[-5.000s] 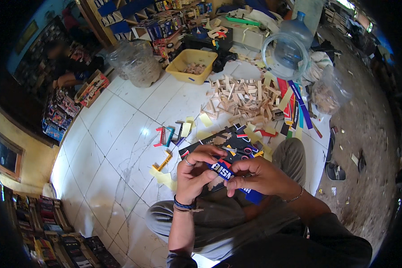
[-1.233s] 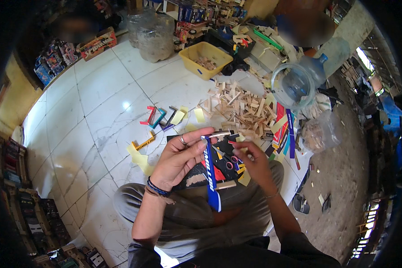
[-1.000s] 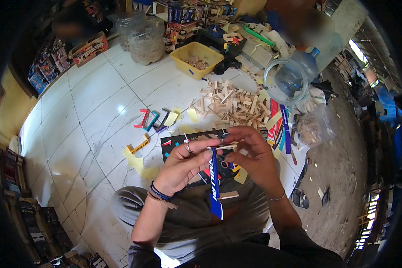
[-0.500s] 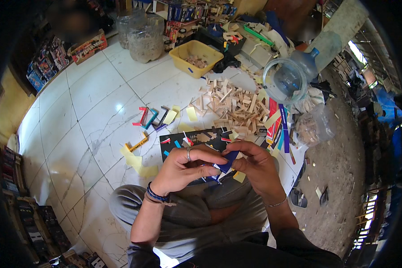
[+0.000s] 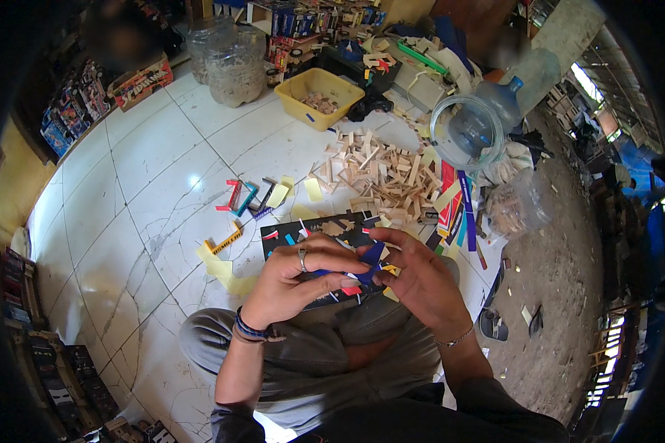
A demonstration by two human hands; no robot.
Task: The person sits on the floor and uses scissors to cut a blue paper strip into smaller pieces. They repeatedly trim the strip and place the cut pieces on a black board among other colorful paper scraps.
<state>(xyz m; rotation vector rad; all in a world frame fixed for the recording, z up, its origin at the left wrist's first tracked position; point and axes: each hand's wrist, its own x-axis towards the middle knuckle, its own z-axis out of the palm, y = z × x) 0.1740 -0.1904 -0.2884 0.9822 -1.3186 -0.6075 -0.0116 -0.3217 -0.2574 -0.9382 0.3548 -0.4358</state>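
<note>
In front of my lap, my left hand [image 5: 297,279] pinches a small dark-blue folded piece [image 5: 374,253] between thumb and fingers. My right hand [image 5: 426,284] is at its right side, thumb against the lower corner and index finger raised above it; the exact contact is partly hidden. Beneath both hands is a black board [image 5: 277,255] strewn with coloured and pale scraps. Left of the board stand small bracket-shaped pieces: a red one [image 5: 233,196], a teal one [image 5: 248,199] and a yellow one [image 5: 227,241].
Beyond the board spreads a heap of small wooden blocks [image 5: 384,173]. A yellow basin [image 5: 321,111] is behind it. Coloured strips [image 5: 465,210] lie to the right. Pale yellow paper pieces [image 5: 218,266] are on the tiles. Further right are a clear bag [image 5: 519,203] and sandals [image 5: 493,325].
My right fingers have loosened and spread somewhat around the blue piece, index finger lifting off its top. The left hand keeps its pinch. The view has shifted slightly.
</note>
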